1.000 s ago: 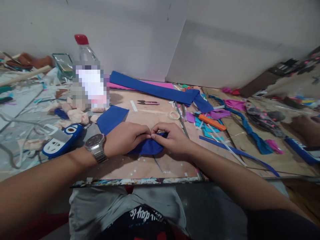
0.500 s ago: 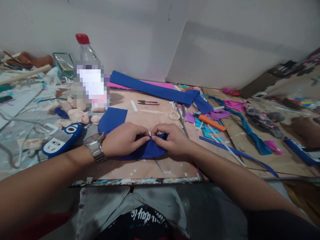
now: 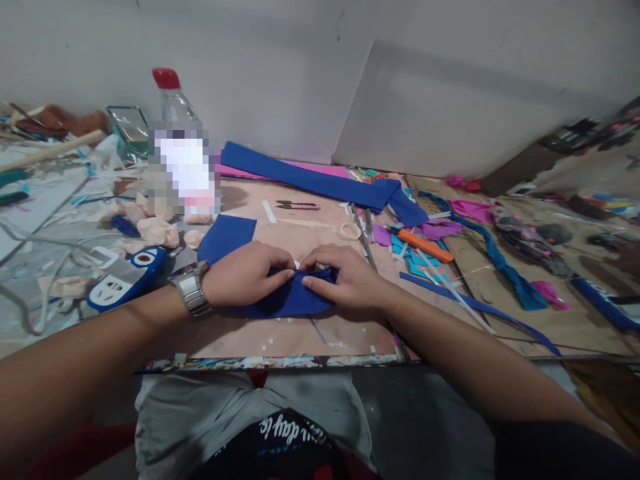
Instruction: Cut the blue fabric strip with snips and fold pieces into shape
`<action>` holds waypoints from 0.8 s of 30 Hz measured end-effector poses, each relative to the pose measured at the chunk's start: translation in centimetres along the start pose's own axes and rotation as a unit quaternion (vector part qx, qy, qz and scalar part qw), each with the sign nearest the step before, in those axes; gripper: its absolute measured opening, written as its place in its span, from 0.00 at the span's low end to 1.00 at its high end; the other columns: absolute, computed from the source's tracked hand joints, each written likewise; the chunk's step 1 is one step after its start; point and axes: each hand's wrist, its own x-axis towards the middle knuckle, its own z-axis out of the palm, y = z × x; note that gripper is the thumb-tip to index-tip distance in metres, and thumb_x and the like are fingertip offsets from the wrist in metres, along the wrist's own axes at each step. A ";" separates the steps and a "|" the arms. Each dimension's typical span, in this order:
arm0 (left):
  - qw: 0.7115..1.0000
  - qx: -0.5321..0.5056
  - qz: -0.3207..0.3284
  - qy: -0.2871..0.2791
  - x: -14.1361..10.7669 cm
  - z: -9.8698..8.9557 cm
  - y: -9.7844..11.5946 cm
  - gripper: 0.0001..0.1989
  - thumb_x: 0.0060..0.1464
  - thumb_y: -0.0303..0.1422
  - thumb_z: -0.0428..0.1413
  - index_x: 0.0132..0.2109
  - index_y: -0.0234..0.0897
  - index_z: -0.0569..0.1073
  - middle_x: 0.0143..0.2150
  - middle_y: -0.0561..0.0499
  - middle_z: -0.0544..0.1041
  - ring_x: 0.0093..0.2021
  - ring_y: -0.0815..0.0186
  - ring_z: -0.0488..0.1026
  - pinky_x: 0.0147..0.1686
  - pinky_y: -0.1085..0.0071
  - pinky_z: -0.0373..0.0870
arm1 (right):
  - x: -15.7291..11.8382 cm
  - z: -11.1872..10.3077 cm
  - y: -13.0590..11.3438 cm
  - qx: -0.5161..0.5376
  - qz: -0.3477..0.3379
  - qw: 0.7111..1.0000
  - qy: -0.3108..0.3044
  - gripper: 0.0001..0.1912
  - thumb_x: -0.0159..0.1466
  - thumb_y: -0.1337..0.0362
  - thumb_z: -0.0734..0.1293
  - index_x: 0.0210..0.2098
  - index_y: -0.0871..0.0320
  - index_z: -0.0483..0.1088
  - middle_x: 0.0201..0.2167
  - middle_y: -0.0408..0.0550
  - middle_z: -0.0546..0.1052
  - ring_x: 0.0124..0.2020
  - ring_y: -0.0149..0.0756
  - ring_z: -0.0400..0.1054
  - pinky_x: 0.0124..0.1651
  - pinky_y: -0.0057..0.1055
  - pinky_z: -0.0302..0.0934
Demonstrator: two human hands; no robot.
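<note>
A piece of blue fabric (image 3: pixel 285 301) lies on the pinkish work board (image 3: pixel 225 340), its near edge curved. My left hand (image 3: pixel 250 272) pinches its upper edge between thumb and fingers. Close beside it, my right hand (image 3: pixel 345 277) grips the same edge, thumb on top and fingers curled behind. Part of the fabric is hidden under both hands. Another blue fabric part (image 3: pixel 227 235) shows beyond my left wrist; whether it joins the held piece I cannot tell. Past my hands lie thread snips (image 3: pixel 299 205) and a roll of tape (image 3: pixel 349 231).
A long blue fabric strip (image 3: pixel 310 185) lies along the back. To the right are an orange utility knife (image 3: pixel 425 245) and scraps. On the left stand a red-capped bottle (image 3: pixel 175 100) and a blue-and-white power strip (image 3: pixel 125 277). A blurred person's hand (image 3: pixel 627 257) shows at far right.
My fingertips have moved slightly apart along the fabric's edge, and more of the blue edge shows between them. At far right, the other person's hand has moved back.
</note>
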 end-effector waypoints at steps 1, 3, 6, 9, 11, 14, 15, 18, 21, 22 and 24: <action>1.000 -0.003 -0.003 -0.002 0.0 0.1 0.0 0.13 0.66 0.35 0.53 0.40 0.37 0.80 0.35 0.50 0.82 0.32 0.67 0.73 0.34 0.70 0.61 | 0.0 0.1 0.0 -0.009 -0.006 1.000 0.003 0.07 0.67 0.60 0.70 0.39 0.58 0.79 0.35 0.47 0.82 0.37 0.36 0.74 0.45 0.34 0.65; 1.000 -0.011 -0.010 -0.007 0.0 0.1 -0.1 0.13 0.66 0.36 0.53 0.40 0.36 0.80 0.35 0.50 0.82 0.31 0.67 0.72 0.33 0.70 0.60 | 0.0 0.3 0.2 -0.027 -0.012 0.999 0.012 0.06 0.67 0.61 0.70 0.38 0.57 0.79 0.33 0.47 0.82 0.36 0.36 0.75 0.45 0.34 0.65; 0.999 -0.019 -0.020 -0.019 0.0 0.0 0.0 0.13 0.66 0.37 0.53 0.39 0.36 0.79 0.33 0.50 0.80 0.30 0.67 0.71 0.31 0.70 0.60 | 0.0 0.6 0.5 -0.038 -0.016 0.998 0.036 0.05 0.67 0.63 0.70 0.38 0.56 0.80 0.34 0.47 0.84 0.37 0.37 0.76 0.45 0.36 0.66; 0.999 -0.026 -0.023 -0.030 0.0 -0.2 0.2 0.12 0.65 0.35 0.52 0.38 0.36 0.79 0.33 0.50 0.80 0.29 0.67 0.70 0.31 0.69 0.60 | 0.0 0.9 0.7 -0.035 -0.023 0.997 0.062 0.05 0.67 0.63 0.71 0.39 0.55 0.81 0.35 0.47 0.85 0.37 0.37 0.77 0.46 0.37 0.67; 0.998 -0.038 -0.024 -0.035 0.0 -0.3 0.2 0.11 0.64 0.33 0.52 0.39 0.36 0.79 0.34 0.50 0.80 0.30 0.66 0.71 0.32 0.69 0.61 | -0.1 1.0 0.9 -0.037 -0.036 0.996 0.071 0.06 0.67 0.62 0.71 0.40 0.54 0.82 0.35 0.47 0.86 0.36 0.36 0.77 0.47 0.38 0.67; 0.997 -0.052 -0.031 -0.047 0.0 -0.4 0.2 0.11 0.61 0.29 0.51 0.40 0.36 0.78 0.35 0.50 0.80 0.32 0.65 0.73 0.34 0.69 0.63 | -0.1 1.0 1.0 -0.049 -0.064 0.994 0.078 0.07 0.69 0.63 0.69 0.42 0.52 0.82 0.36 0.46 0.86 0.36 0.36 0.77 0.48 0.39 0.67; 0.997 -0.050 -0.036 -0.051 0.0 -0.5 0.1 0.11 0.60 0.28 0.50 0.39 0.36 0.78 0.35 0.50 0.80 0.33 0.65 0.73 0.34 0.69 0.64 | -0.1 1.0 1.0 -0.052 -0.074 0.993 0.079 0.08 0.69 0.63 0.69 0.43 0.52 0.82 0.36 0.45 0.86 0.36 0.35 0.77 0.48 0.39 0.67; 0.997 -0.034 -0.047 -0.056 0.1 -0.6 0.0 0.10 0.57 0.27 0.49 0.37 0.37 0.76 0.35 0.50 0.79 0.34 0.64 0.73 0.34 0.69 0.64 | -0.1 1.0 0.9 -0.056 -0.095 0.991 0.080 0.08 0.69 0.65 0.68 0.42 0.52 0.81 0.36 0.44 0.86 0.36 0.35 0.78 0.49 0.40 0.66; 0.996 -0.035 -0.054 -0.056 0.1 -0.7 0.1 0.10 0.56 0.27 0.48 0.37 0.37 0.74 0.35 0.51 0.79 0.34 0.64 0.73 0.35 0.69 0.64 | -0.2 1.0 0.8 -0.052 -0.098 0.990 0.087 0.07 0.68 0.66 0.69 0.43 0.52 0.80 0.36 0.43 0.86 0.36 0.34 0.78 0.49 0.40 0.66; 0.996 -0.040 -0.055 -0.056 0.1 -0.7 0.1 0.10 0.57 0.28 0.48 0.37 0.37 0.74 0.34 0.51 0.78 0.34 0.64 0.73 0.35 0.69 0.63 | -0.2 1.1 0.8 -0.051 -0.099 0.990 0.089 0.07 0.68 0.66 0.69 0.43 0.52 0.80 0.36 0.43 0.86 0.36 0.34 0.78 0.50 0.40 0.66; 0.996 -0.050 -0.050 -0.050 0.2 -0.7 0.2 0.11 0.62 0.32 0.48 0.35 0.37 0.74 0.33 0.51 0.77 0.33 0.64 0.72 0.34 0.68 0.63 | -0.3 1.2 0.8 -0.048 -0.103 0.989 0.097 0.07 0.69 0.66 0.69 0.42 0.51 0.80 0.36 0.43 0.86 0.36 0.35 0.78 0.50 0.40 0.66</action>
